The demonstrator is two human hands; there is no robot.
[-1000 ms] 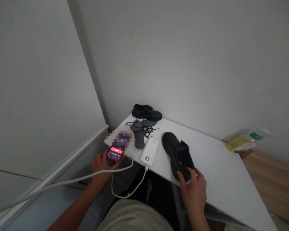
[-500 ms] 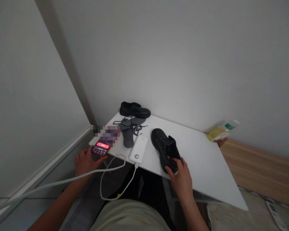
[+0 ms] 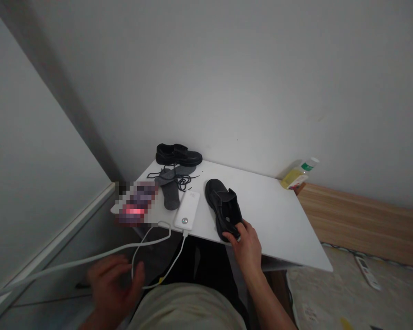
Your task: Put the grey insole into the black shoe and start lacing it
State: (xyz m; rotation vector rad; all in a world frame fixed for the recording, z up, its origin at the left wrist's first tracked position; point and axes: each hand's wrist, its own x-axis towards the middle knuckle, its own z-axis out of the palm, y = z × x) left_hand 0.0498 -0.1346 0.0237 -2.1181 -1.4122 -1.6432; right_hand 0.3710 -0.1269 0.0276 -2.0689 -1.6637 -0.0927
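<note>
I see the right hand (image 3: 246, 240) with fingers curled round the heel of the black shoe (image 3: 223, 208), which sits right at the near edge of the counter (image 3: 282, 220); a weak grip there could tip it off. The left hand (image 3: 113, 282) is blurred, loosely spread and empty below the counter. It's close to the white cable (image 3: 131, 246), so a snag could drag the power bank (image 3: 186, 210) over.
</note>
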